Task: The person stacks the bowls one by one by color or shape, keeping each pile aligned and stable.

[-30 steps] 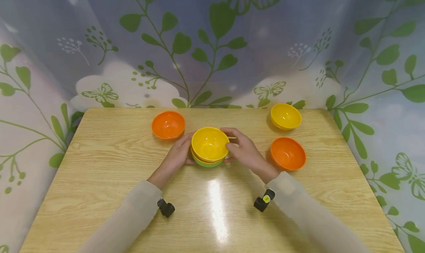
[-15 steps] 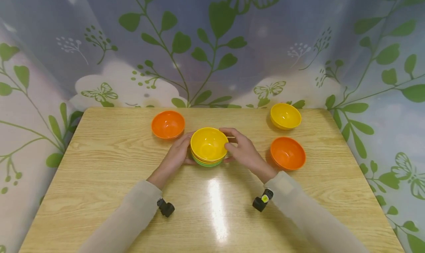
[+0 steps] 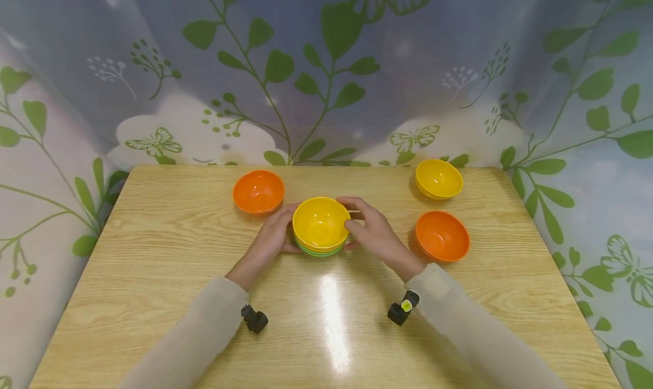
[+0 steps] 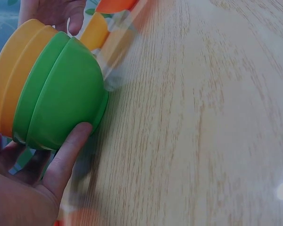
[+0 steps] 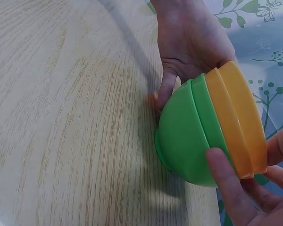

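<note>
Head view: a stack of bowls (image 3: 320, 223) was held over the far half of a wooden table (image 3: 153, 275); whether its base touched the wood was unclear. Two yellow bowls (image 5: 238, 122) sat nested inside two green bowls (image 5: 186, 134), the topmost showing its glossy inside. The left hand (image 3: 272, 234) and right hand (image 3: 376, 234) gripped the stack from opposite sides, fingers curved round its walls. One orange bowl (image 3: 258, 192) stood just beyond the left hand; another orange bowl (image 3: 442, 236) sat beside the right wrist, a single yellow bowl (image 3: 439, 179) behind it.
</note>
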`<state>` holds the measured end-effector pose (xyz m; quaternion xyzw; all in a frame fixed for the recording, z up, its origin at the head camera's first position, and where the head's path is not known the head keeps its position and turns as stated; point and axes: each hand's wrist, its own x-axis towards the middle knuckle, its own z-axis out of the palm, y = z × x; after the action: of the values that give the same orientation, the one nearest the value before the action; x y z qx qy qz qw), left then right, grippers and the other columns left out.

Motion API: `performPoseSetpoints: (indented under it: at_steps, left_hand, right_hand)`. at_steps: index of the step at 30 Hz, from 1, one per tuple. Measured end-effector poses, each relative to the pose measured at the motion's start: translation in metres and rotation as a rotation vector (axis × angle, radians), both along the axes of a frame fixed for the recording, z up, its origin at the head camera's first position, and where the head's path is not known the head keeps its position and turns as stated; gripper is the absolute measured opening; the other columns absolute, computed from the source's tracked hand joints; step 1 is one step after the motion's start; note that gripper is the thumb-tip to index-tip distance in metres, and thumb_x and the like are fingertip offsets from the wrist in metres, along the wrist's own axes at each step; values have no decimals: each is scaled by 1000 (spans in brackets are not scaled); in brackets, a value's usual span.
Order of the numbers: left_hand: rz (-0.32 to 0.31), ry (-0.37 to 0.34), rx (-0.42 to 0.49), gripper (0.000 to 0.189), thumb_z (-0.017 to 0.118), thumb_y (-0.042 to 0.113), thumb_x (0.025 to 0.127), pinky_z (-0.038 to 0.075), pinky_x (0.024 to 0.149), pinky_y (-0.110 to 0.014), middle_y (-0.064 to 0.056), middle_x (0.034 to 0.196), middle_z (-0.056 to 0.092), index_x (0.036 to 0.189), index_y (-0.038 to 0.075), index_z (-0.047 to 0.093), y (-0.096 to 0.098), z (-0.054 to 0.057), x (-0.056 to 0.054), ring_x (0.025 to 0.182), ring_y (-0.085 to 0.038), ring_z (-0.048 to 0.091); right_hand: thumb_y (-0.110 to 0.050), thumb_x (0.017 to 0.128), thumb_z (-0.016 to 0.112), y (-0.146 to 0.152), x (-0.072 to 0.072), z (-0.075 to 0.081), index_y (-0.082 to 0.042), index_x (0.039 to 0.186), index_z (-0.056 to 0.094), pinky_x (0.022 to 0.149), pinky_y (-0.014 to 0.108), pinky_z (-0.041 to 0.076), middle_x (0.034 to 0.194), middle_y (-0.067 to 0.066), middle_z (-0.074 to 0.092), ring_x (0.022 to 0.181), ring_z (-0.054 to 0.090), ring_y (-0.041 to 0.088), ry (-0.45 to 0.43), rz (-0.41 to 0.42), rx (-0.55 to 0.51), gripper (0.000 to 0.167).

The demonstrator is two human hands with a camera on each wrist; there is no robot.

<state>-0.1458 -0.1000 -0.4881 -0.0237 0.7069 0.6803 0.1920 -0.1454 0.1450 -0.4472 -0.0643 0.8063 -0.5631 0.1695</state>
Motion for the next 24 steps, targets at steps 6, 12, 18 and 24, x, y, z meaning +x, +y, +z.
performPoseSetpoints:
  at_steps: [6, 12, 18, 24]
  left_hand:
    - [-1, -2, -27, 58, 34, 48, 118, 72, 83, -46, -10, 171, 43, 166, 16, 46, 0, 0, -2, 144, -37, 55]
    - [-12, -14, -64, 64, 41, 51, 117, 71, 86, -45, -11, 176, 37, 168, 13, 41, 0, 0, -1, 145, -39, 55]
    - [-14, -4, -75, 64, 39, 51, 117, 71, 86, -44, -12, 174, 39, 169, 14, 41, 1, 0, -1, 139, -40, 60]
    - [-9, -3, -76, 61, 38, 51, 117, 71, 85, -43, -11, 170, 45, 168, 17, 42, 1, 2, 0, 134, -38, 63]
  right_hand:
    - [-4, 107, 53, 0, 1, 1, -11, 163, 48, 85, 59, 70, 163, 18, 49, 145, 54, 43, -12, -5, 0, 57]
    - [-5, 107, 53, 0, 1, 1, -9, 163, 48, 83, 58, 70, 164, 17, 49, 144, 56, 42, -9, -7, 8, 55]
    - [-4, 108, 52, 0, 1, 0, -9, 161, 49, 83, 60, 70, 164, 17, 50, 145, 54, 42, -7, -11, -13, 53]
    - [-5, 110, 52, 0, 1, 1, -10, 162, 47, 83, 62, 69, 164, 17, 49, 145, 54, 43, -11, -3, -36, 52]
